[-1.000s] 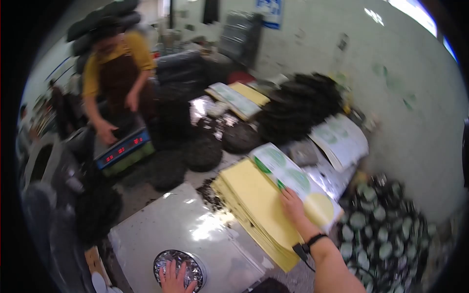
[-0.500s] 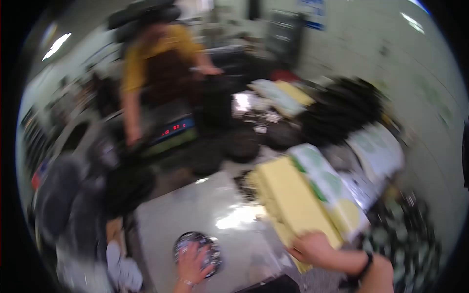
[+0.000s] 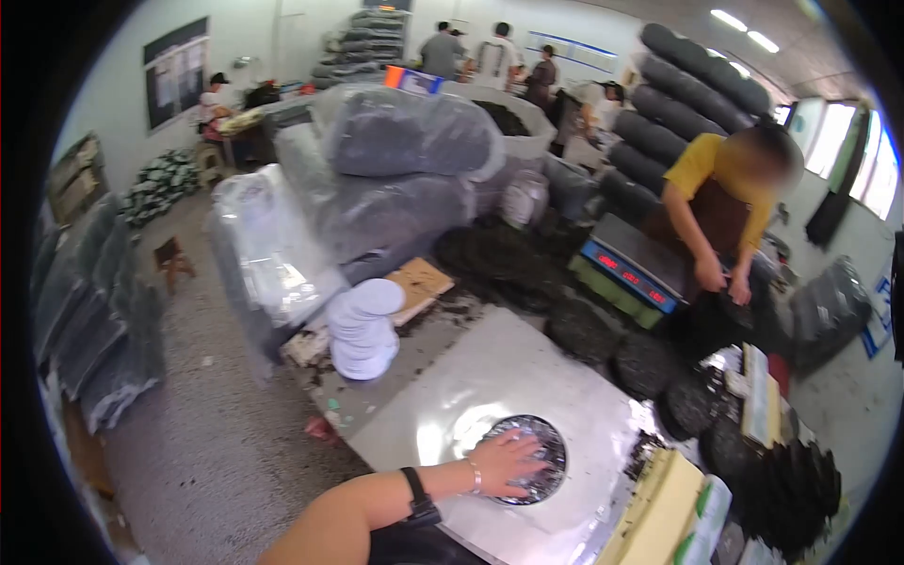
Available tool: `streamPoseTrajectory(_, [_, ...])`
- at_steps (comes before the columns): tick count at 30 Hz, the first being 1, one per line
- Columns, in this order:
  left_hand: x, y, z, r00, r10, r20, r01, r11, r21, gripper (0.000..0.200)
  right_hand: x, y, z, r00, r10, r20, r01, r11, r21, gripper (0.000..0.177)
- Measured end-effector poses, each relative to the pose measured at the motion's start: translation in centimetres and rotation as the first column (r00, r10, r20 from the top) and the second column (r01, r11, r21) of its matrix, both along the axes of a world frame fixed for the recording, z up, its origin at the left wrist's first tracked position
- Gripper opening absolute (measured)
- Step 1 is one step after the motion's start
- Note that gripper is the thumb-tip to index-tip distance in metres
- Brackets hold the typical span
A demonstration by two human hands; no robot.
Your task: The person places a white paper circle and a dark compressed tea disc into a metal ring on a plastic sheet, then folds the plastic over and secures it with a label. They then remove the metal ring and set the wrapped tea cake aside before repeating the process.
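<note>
My left hand (image 3: 508, 462), with a bracelet and a dark watch on the arm, lies palm down with its fingers spread. It rests on a round, dark-rimmed piece with a shiny, mottled surface (image 3: 548, 480); I cannot make out what it is. That piece sits on a smooth, shiny metal sheet (image 3: 527, 363). To the right of the sheet stand a long pale yellow block (image 3: 652, 504) and white packaging with green print (image 3: 704, 523). My right hand is out of view.
A stack of white discs (image 3: 365, 330) stands at the sheet's left corner, beside a wooden board (image 3: 419, 282). Dark round cakes (image 3: 644, 363) line the far side. A person in yellow (image 3: 720, 202) works behind a digital scale (image 3: 626, 271). Large plastic-wrapped bundles (image 3: 405, 141) pile up behind.
My view has swung left, showing more of the room. My right hand, earlier closed at the yellow block, has left the view. My left hand stays on the round piece.
</note>
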State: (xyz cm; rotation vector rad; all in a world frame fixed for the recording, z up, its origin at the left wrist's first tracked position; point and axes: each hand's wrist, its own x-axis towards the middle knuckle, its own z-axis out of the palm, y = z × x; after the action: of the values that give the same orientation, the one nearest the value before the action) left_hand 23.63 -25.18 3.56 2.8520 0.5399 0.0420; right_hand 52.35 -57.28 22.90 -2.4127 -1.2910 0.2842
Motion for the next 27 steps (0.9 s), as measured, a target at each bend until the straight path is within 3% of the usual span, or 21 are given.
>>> streamPoseTrajectory(8, [0.0,-0.1,-0.4,0.999,-0.001,0.050,-0.007,0.987,0.162,0.072,-1.1,1.3,-2.4,0.990,-0.059,-0.130,0.061,0.998,0.013,0.041])
streamPoseTrajectory(12, [-0.1,-0.2,-0.8,0.999,0.022,0.040,-0.026,0.992,0.122,0.071,-3.0,0.2,-3.8,0.971,-0.128,-0.204,0.131,0.991,0.003,0.039])
streamPoseTrajectory(16, [-0.1,0.0,-1.4,0.986,0.008,0.166,-0.022,0.996,0.081,0.073,-5.6,-0.3,-4.9,0.941,-0.170,-0.292,0.179,0.984,0.002,0.038])
streamPoseTrajectory(19, [-0.4,-0.2,-0.7,0.996,0.003,0.086,-0.012,0.994,0.107,0.071,-7.9,0.4,-6.2,0.915,-0.141,-0.379,0.158,0.987,0.014,0.037])
streamPoseTrajectory(27, [-0.1,-0.3,-1.0,0.993,0.007,0.116,-0.018,0.995,0.097,0.070,-13.3,5.7,-9.4,0.826,0.119,-0.551,-0.069,0.991,0.111,0.034])
